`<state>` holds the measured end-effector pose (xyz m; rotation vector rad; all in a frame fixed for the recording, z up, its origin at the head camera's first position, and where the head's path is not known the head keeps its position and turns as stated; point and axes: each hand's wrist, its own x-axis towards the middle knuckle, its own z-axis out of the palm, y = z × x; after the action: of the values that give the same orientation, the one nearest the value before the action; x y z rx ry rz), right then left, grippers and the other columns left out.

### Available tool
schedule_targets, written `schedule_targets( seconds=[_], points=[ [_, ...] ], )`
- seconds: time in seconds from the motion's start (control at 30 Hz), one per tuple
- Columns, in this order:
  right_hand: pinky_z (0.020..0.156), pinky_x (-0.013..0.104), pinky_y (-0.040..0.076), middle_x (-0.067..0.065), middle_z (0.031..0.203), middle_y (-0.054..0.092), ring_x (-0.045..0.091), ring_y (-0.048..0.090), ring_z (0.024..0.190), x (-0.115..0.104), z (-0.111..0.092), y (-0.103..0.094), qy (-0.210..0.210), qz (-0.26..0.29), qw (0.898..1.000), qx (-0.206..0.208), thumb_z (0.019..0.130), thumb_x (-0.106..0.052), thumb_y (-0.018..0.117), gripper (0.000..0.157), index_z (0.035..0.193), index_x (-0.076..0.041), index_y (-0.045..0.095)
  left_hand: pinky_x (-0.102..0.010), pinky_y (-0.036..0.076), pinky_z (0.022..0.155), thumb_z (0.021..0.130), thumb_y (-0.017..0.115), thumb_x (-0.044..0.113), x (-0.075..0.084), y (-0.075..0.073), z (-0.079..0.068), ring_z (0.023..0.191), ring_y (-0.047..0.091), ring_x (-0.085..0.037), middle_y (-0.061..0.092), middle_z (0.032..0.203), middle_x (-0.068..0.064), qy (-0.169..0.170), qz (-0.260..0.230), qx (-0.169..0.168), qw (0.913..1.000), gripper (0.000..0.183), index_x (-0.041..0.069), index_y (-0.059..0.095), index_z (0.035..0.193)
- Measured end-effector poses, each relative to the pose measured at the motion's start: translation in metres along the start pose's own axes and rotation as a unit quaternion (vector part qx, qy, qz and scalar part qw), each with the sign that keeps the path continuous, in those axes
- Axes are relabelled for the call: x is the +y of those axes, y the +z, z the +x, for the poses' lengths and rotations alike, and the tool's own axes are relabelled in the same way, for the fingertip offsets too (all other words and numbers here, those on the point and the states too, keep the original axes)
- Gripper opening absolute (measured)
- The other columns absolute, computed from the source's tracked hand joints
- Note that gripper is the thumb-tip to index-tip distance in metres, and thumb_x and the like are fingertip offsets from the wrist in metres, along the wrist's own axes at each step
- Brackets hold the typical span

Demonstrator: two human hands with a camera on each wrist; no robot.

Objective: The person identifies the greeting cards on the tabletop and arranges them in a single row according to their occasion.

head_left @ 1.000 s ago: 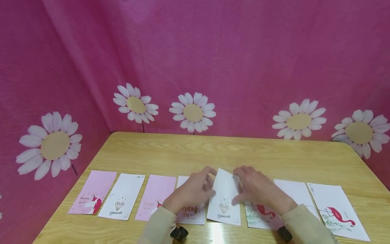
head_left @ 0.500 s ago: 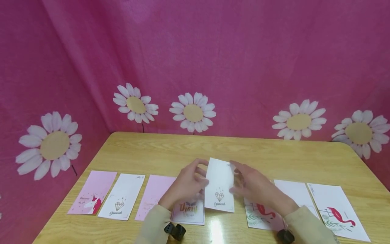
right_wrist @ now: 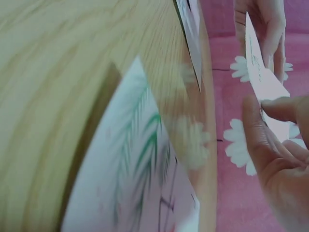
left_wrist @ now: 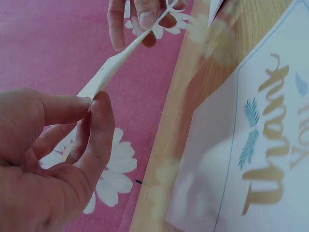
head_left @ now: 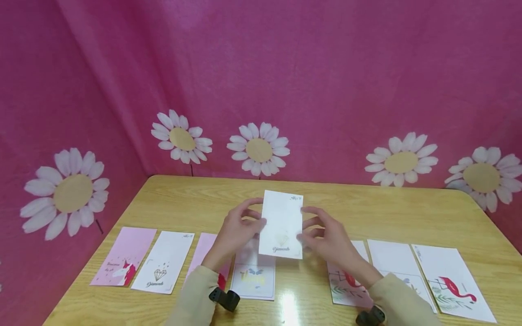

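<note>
White rectangular paper card with an outlined diamond and the word "Diamonds" (head_left: 281,215): held in the air above the light wood-grain surface (head_left: 346,199), between the person's bare left hand (head_left: 237,230) and bare right hand (head_left: 332,237), its printed face toward the head (from the left wrist it shows nearly edge-on and slightly bowed).
Left hand: pinches the card's left edge between thumb and fingers.
Right hand: pinches the opposite edge in the same manner, thumb below the forefinger in the head view.
White card with gold "Thank You" lettering and teal leaves (head_left: 253,283): flat on the surface, partly overlapped by the held card in the head view.
Pink unicorn card (head_left: 132,246): flat at the far left of the row.
Second white Diamonds card (head_left: 163,262): flat, just right of the pink unicorn card.
Second pink card (head_left: 201,251): flat, next along, much of it behind the left hand and forearm.
White card with a red flamingo and green fronds (head_left: 346,290): flat, partly covered by the right hand and forearm.
White card with a thin ruled line (head_left: 391,258): flat beside it, its lower part behind the right sleeve.
Second flamingo card (head_left: 452,276): flat at the far right end.
Beige long sleeves (head_left: 193,296): on both arms, with a small black device (head_left: 224,299) at each wrist.
Magenta cloth printed with large white daisies (head_left: 326,90): hangs behind the surface and along its left side.
</note>
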<state>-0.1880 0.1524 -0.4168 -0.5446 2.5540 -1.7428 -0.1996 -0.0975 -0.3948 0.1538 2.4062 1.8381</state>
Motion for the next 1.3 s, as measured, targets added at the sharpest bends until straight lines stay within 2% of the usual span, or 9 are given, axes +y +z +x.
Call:
schedule_targets(
  seconds=[0.1,0.2,0.47,0.6,0.77,0.9,1.0,1.2,1.3],
  points=[
    [0.067,0.033,0.063,0.024,0.106,0.068,0.015,0.073,0.080,-0.003,0.005,0.008,0.024,0.041,0.999,0.014,0.087,0.001,0.076,0.054,0.137,-0.004,0.056,-0.041,0.063,0.078,0.096,0.071,0.016,0.000,-0.005,0.000,0.085,0.072,-0.018,0.067,0.109,-0.012,-0.004,0.014,0.023,0.9996,0.044,0.021,0.062,0.138],
    [0.066,0.036,0.063,0.024,0.109,0.067,0.016,0.073,0.079,-0.005,0.010,0.015,0.047,0.056,0.997,0.022,0.087,0.000,0.076,0.050,0.134,-0.004,0.059,-0.041,0.063,0.080,0.095,0.072,0.018,-0.002,-0.010,0.000,0.087,0.071,-0.019,0.068,0.111,-0.012,-0.014,0.030,0.031,0.9990,0.045,0.021,0.062,0.139],
    [0.070,0.037,0.064,0.021,0.112,0.067,0.021,0.074,0.083,-0.009,0.030,0.035,0.080,0.068,0.994,0.035,0.087,0.001,0.075,0.047,0.132,-0.006,0.064,-0.036,0.062,0.077,0.092,0.076,0.020,-0.008,-0.030,0.000,0.093,0.070,-0.020,0.067,0.114,-0.010,-0.048,0.073,0.018,0.9960,0.059,0.025,0.055,0.147],
    [0.070,0.035,0.063,0.019,0.112,0.067,0.019,0.073,0.082,-0.011,0.039,0.046,0.091,0.068,0.993,0.031,0.087,0.000,0.076,0.044,0.130,-0.006,0.066,-0.037,0.063,0.077,0.090,0.077,0.015,-0.011,-0.040,0.000,0.094,0.071,-0.021,0.067,0.113,-0.010,-0.055,0.076,0.034,0.9950,0.059,0.024,0.056,0.145],
    [0.070,0.038,0.064,0.016,0.113,0.067,0.017,0.072,0.082,-0.015,0.054,0.058,0.094,0.061,0.993,0.019,0.087,-0.002,0.077,0.042,0.128,-0.006,0.068,-0.034,0.062,0.075,0.090,0.077,0.013,-0.014,-0.052,0.002,0.093,0.070,-0.022,0.067,0.112,-0.011,-0.056,0.092,0.055,0.9927,0.057,0.021,0.057,0.143],
    [0.072,0.034,0.063,0.013,0.114,0.068,0.017,0.071,0.086,-0.017,0.065,0.067,0.079,0.019,0.997,0.000,0.087,-0.006,0.079,0.043,0.128,-0.007,0.068,-0.034,0.062,0.073,0.090,0.076,0.013,-0.016,-0.062,0.005,0.091,0.069,-0.023,0.066,0.112,-0.014,-0.054,0.101,0.069,0.9910,0.057,0.018,0.056,0.144],
    [0.077,0.031,0.062,0.010,0.117,0.069,0.019,0.070,0.093,-0.018,0.072,0.074,0.048,-0.027,0.998,-0.028,0.088,-0.008,0.079,0.044,0.131,-0.007,0.067,-0.032,0.062,0.073,0.091,0.076,0.014,-0.019,-0.072,0.007,0.092,0.068,-0.023,0.065,0.114,-0.015,-0.056,0.109,0.076,0.9896,0.057,0.016,0.056,0.145],
    [0.084,0.031,0.061,0.014,0.119,0.069,0.028,0.071,0.103,-0.018,0.089,0.089,-0.044,-0.082,0.993,-0.072,0.088,-0.006,0.077,0.043,0.130,-0.002,0.067,-0.028,0.058,0.069,0.092,0.075,0.015,-0.024,-0.093,0.010,0.096,0.068,-0.025,0.065,0.118,-0.018,-0.061,0.137,0.089,0.9847,0.055,0.014,0.055,0.143],
    [0.087,0.033,0.061,0.014,0.122,0.068,0.030,0.070,0.107,-0.020,0.098,0.098,-0.055,-0.093,0.991,-0.084,0.089,-0.006,0.076,0.043,0.130,-0.002,0.066,-0.028,0.059,0.072,0.093,0.074,0.017,-0.026,-0.103,0.013,0.100,0.069,-0.027,0.065,0.122,-0.019,-0.066,0.151,0.100,0.9812,0.052,0.013,0.055,0.142]
  ],
)
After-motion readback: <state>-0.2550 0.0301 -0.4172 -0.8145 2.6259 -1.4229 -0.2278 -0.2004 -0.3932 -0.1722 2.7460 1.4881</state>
